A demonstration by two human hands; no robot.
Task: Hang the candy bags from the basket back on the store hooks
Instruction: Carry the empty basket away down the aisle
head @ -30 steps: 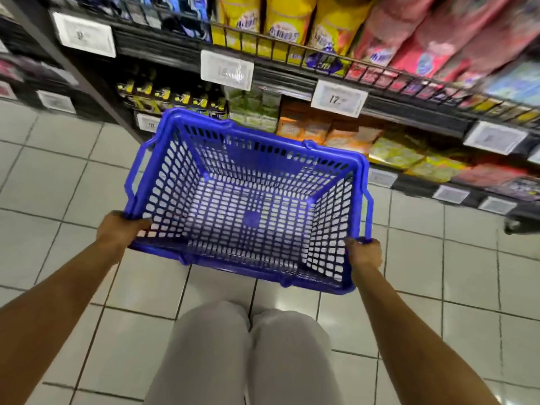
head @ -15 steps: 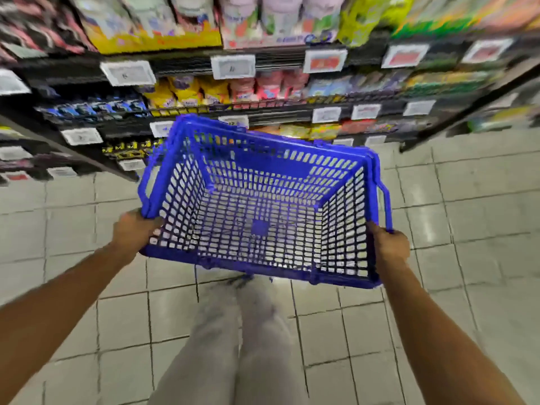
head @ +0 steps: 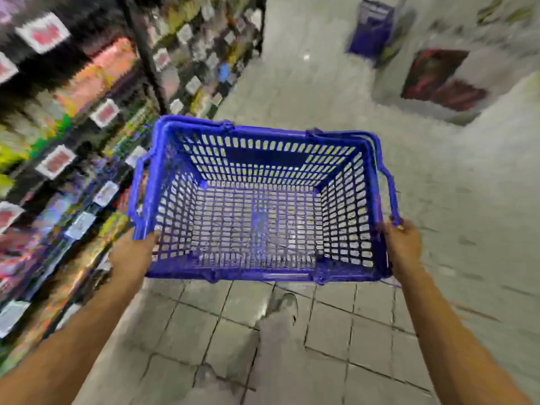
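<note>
I hold a blue plastic mesh basket [head: 377, 182] level in front of me, above the tiled floor. Nothing lies inside it; the floor shows through its grid bottom. My left hand [head: 133, 257] grips the basket's near left corner. My right hand [head: 403, 247] grips the near right corner, beside the folded-down handle. No candy bags show in the basket or in either hand. The picture is blurred by motion.
Store shelves [head: 87, 118] packed with snack packs and price tags run along the left. A grey tiled aisle [head: 315, 83] stretches ahead. A blue bin-like object [head: 371, 27] and a white stand with a red poster [head: 438, 74] sit far right. My leg [head: 277, 340] is below the basket.
The view has swung to the right: the shelves that faced me now lie on the left and the open aisle is ahead. Both hands keep the same hold on the basket.
</note>
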